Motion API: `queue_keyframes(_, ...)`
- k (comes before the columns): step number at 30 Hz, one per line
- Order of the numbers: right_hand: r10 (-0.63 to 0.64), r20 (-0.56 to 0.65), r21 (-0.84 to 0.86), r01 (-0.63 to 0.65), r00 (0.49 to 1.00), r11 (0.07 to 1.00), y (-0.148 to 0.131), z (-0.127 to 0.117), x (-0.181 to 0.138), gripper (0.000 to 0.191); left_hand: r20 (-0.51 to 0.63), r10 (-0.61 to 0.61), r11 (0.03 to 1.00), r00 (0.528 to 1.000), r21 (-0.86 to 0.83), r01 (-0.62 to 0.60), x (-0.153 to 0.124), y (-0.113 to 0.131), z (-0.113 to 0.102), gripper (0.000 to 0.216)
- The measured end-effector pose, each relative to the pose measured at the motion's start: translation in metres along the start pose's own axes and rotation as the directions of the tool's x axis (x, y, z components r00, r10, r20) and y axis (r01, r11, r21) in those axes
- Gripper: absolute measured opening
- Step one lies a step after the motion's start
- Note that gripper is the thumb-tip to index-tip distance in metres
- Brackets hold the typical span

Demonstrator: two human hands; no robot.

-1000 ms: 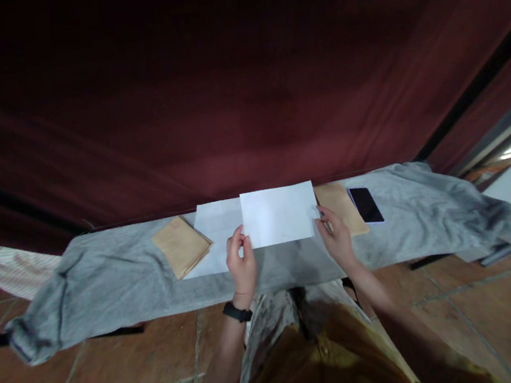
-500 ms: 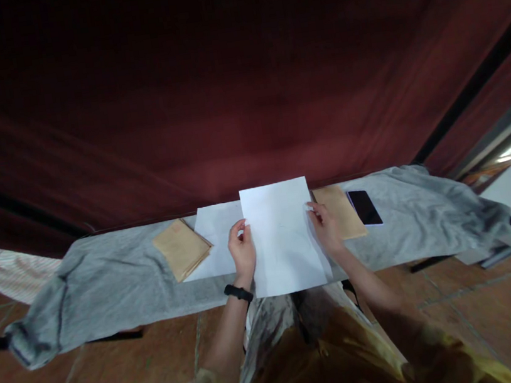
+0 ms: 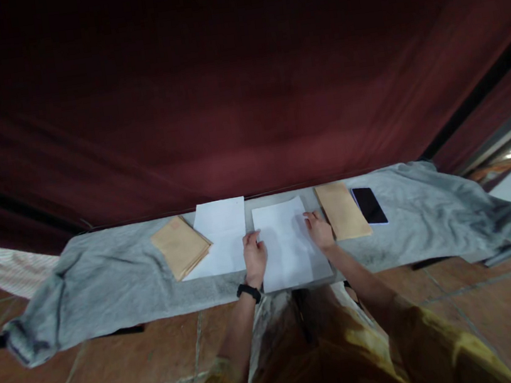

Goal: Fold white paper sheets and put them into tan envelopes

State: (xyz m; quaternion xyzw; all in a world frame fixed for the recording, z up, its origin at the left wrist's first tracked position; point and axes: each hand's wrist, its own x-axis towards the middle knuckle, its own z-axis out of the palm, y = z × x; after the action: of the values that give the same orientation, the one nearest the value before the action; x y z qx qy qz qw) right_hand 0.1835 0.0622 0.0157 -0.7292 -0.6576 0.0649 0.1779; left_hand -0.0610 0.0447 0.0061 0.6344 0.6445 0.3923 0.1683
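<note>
White rectangular paper sheet [image 3: 286, 247] on rumpled grey cloth [image 3: 115, 274]; your left hand [image 3: 255, 258], right hand [image 3: 320, 231] curled at its edges, pinch unclear; brown tiled floor [image 3: 159, 351].

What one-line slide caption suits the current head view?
Left hand and right hand at opposite edges of a rectangular white paper sheet over grey fabric, a dark-screened rectangular phone farther right.

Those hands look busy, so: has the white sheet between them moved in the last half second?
Yes: the far edge of the white sheet has come down the picture. It overlapped the red panel before; now it sits over the gray cloth.
</note>
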Motion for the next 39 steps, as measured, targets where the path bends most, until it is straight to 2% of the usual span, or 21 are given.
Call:
queue_keyframes(3, -0.02, 0.0, -0.059, 0.02, 1.0, 0.998, 0.001, 0.0, 0.0, 0.035, 0.008, 0.048, 0.987, 0.999, 0.154, -0.048, -0.003, 0.006, 0.001, 0.04)
queue_keyframes(7, -0.099, -0.134, 0.027, 0.103, 0.986, 0.994, -0.013, 0.009, -0.014, 0.04, 0.041, 0.101, 0.936, 0.994, 0.335, -0.109, -0.017, 0.023, 0.01, 0.045)
queue_keyframes(8, -0.159, -0.151, 0.086, 0.173, 0.976, 0.981, -0.02, 0.013, -0.022, 0.042, 0.075, 0.129, 0.916, 0.989, 0.372, -0.148, -0.022, 0.027, 0.015, 0.047)
queue_keyframes(11, -0.282, -0.107, 0.12, 0.294, 0.953, 0.948, -0.042, 0.028, -0.051, 0.045, 0.264, 0.194, 0.851, 0.945, 0.433, -0.296, -0.041, 0.036, 0.031, 0.052)
queue_keyframes(13, -0.354, -0.061, 0.095, 0.358, 0.933, 0.929, -0.05, 0.035, -0.069, 0.046, 0.363, 0.199, 0.819, 0.91, 0.449, -0.358, -0.051, 0.037, 0.038, 0.055)
queue_keyframes(15, -0.381, -0.029, 0.041, 0.382, 0.924, 0.923, -0.048, 0.037, -0.082, 0.048, 0.403, 0.199, 0.798, 0.893, 0.463, -0.386, -0.057, 0.035, 0.039, 0.058)
queue_keyframes(18, -0.366, -0.036, -0.043, 0.364, 0.93, 0.93, -0.032, 0.032, -0.089, 0.051, 0.384, 0.199, 0.793, 0.902, 0.477, -0.378, -0.056, 0.028, 0.032, 0.058)
queue_keyframes(23, -0.318, -0.103, -0.124, 0.305, 0.943, 0.944, -0.002, 0.023, -0.093, 0.056, 0.288, 0.187, 0.8, 0.939, 0.511, -0.315, -0.051, 0.013, 0.013, 0.06)
queue_keyframes(27, -0.273, -0.157, -0.157, 0.249, 0.949, 0.956, 0.011, 0.022, -0.097, 0.058, 0.265, 0.214, 0.798, 0.94, 0.508, -0.325, -0.07, 0.008, -0.007, 0.063)
queue_keyframes(29, -0.271, -0.17, -0.16, 0.245, 0.948, 0.956, 0.014, 0.022, -0.098, 0.058, 0.341, 0.297, 0.776, 0.892, 0.458, -0.434, -0.087, 0.011, -0.017, 0.065)
queue_keyframes(31, -0.272, -0.175, -0.156, 0.246, 0.946, 0.957, 0.015, 0.023, -0.098, 0.057, 0.476, 0.402, 0.718, 0.782, 0.367, -0.592, -0.103, 0.017, -0.025, 0.067)
queue_keyframes(33, -0.268, -0.174, -0.15, 0.243, 0.948, 0.958, 0.015, 0.024, -0.096, 0.056, 0.557, 0.444, 0.67, 0.702, 0.314, -0.673, -0.115, 0.021, -0.029, 0.065)
queue_keyframes(35, -0.256, -0.169, -0.142, 0.234, 0.952, 0.962, 0.015, 0.025, -0.094, 0.056, 0.589, 0.44, 0.651, 0.678, 0.31, -0.693, -0.118, 0.024, -0.03, 0.06)
queue_keyframes(39, -0.231, -0.149, -0.118, 0.215, 0.961, 0.969, 0.014, 0.023, -0.09, 0.054, 0.619, 0.417, 0.651, 0.665, 0.307, -0.694, -0.11, 0.027, -0.029, 0.053)
